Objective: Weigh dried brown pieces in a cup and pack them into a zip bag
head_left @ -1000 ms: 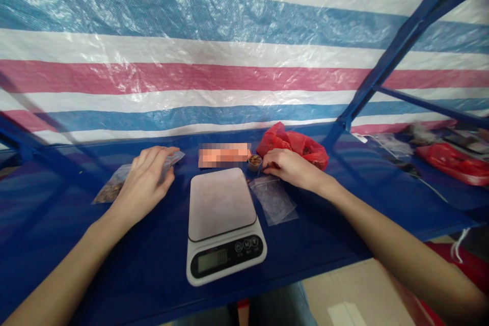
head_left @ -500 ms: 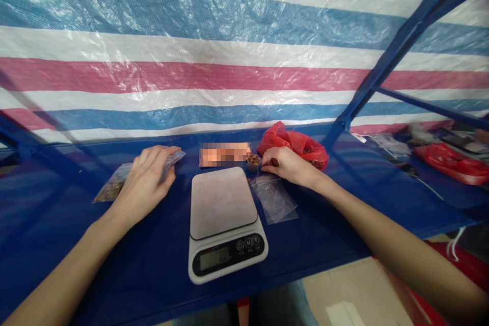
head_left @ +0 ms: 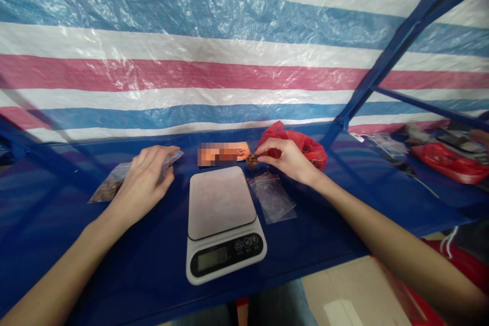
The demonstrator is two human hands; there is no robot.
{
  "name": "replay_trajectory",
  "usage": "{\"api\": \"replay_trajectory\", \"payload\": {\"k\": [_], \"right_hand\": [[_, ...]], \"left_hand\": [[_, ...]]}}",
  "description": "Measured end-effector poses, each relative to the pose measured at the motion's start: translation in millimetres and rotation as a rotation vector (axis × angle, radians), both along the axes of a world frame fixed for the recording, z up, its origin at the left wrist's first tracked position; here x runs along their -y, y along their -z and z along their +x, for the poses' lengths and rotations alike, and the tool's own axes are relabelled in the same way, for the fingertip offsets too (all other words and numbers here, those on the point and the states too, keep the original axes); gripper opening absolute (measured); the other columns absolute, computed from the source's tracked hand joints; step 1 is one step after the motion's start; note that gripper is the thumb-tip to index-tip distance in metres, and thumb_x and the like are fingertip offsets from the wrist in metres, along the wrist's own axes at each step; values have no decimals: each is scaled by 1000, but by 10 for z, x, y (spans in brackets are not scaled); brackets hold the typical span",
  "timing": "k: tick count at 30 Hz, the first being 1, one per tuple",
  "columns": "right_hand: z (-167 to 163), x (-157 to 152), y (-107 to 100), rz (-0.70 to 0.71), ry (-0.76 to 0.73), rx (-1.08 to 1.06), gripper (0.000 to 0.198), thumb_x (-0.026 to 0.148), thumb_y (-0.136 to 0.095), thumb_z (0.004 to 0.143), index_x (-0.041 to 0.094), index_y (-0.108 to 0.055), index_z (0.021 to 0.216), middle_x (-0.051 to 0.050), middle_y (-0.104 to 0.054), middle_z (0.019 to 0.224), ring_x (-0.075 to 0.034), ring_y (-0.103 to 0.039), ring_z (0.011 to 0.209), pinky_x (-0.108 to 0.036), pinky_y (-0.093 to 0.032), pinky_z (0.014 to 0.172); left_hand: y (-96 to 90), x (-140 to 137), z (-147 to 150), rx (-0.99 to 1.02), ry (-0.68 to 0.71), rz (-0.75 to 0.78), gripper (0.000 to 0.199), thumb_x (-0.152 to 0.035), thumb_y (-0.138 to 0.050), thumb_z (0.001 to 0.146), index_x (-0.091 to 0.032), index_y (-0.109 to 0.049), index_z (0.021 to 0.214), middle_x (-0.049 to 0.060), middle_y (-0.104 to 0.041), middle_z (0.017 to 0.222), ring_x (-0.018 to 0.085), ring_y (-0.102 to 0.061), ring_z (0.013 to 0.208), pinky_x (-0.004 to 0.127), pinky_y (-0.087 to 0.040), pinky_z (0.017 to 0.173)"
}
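My left hand (head_left: 147, 173) lies over a clear zip bag (head_left: 110, 183) of small brown pieces, thumb spread from the fingers. At the rim of a small clear cup (head_left: 251, 164) filled with brown pieces, my right hand (head_left: 280, 159) has thumb and forefinger pinched together. Whether the fingertips grip the rim or a small piece cannot be made out. A white kitchen scale (head_left: 223, 206) stands between the hands, its display (head_left: 213, 261) reading zero. Flat clear zip bags (head_left: 273, 196) lie right of the scale, below my right hand.
Behind my right hand sits a crumpled red plastic bag (head_left: 311, 150). An orange card (head_left: 221, 154), partly pixelated, lies behind the scale. Blue metal posts (head_left: 376, 79) and a striped tarp (head_left: 191, 76) bound the blue table. Another red bag (head_left: 451, 163) is at far right.
My right hand has moved slightly up and left, from beside the cup to its rim. My left hand stays on the bag. The view has shifted slightly.
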State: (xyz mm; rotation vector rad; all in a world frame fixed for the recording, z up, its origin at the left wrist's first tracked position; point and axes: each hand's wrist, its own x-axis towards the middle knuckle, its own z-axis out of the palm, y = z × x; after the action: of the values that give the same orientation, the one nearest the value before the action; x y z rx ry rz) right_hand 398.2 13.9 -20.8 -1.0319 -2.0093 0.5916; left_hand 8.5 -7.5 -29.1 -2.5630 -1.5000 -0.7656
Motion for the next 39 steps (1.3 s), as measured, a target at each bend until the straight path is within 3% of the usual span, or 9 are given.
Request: {"api": "replay_trajectory", "payload": {"k": [5, 11, 16, 23, 26, 32, 39], "right_hand": [[32, -4, -4, -1, -19, -7, 8, 23, -76, 91, 18, -79, 95, -9, -82, 98, -24, -76, 92, -38, -61, 86], [-5, 144, -106, 103, -38, 30, 9, 17, -69, 97, 18, -77, 93, -6, -76, 93, -19, -71, 85, -33, -56, 80], [-161, 324, -67, 190, -176, 326, 7, 18, -74, 98, 19, -79, 102, -8, -72, 103, -21, -70, 94, -33, -54, 82], [-271, 333, 107, 264, -115, 587, 11, 17, -69, 101, 19, -78, 96, -8, -71, 96, -23, -66, 89, -33, -51, 75], [-269, 336, 88, 259, -97, 558, 11, 16, -70, 100, 20, -78, 93, -7, -71, 94, -22, -66, 87, -32, -50, 73], [-181, 303, -62, 297, 46, 264, 9, 21, -70, 102, 20, -78, 99, -4, -65, 82, -20, -62, 78, -32, -48, 72], [-112, 146, -50, 228, 106, 200, 5, 17, -74, 97, 18, -79, 96, 0, -58, 75, -18, -56, 72, -33, -44, 71]], "left_hand": [[14, -8, -3, 1, 13, 8, 42, -33, -44, 104, -17, -55, 141, 15, -64, 133, 37, -58, 124, 53, -49, 102], [-1, 6, 0, -6, 1, 2, 42, -30, -45, 103, -18, -55, 141, 16, -64, 135, 38, -57, 126, 52, -49, 102], [-13, 9, 5, -1, -11, -18, 41, -33, -44, 103, -19, -55, 140, 15, -64, 133, 38, -57, 125, 53, -49, 102], [-93, 67, 49, -34, -20, -54, 38, -29, -41, 107, -19, -50, 142, 15, -61, 136, 36, -54, 127, 53, -48, 103], [-88, 65, 44, -25, -18, -52, 38, -29, -42, 107, -18, -51, 141, 16, -62, 135, 37, -54, 126, 54, -48, 103], [-26, 21, 7, 8, -2, -8, 42, -33, -44, 103, -19, -54, 142, 15, -63, 133, 38, -57, 127, 53, -48, 103], [-9, 11, 9, 10, 18, -5, 40, -32, -43, 104, -21, -53, 141, 14, -63, 135, 36, -57, 126, 52, -48, 102]]}}
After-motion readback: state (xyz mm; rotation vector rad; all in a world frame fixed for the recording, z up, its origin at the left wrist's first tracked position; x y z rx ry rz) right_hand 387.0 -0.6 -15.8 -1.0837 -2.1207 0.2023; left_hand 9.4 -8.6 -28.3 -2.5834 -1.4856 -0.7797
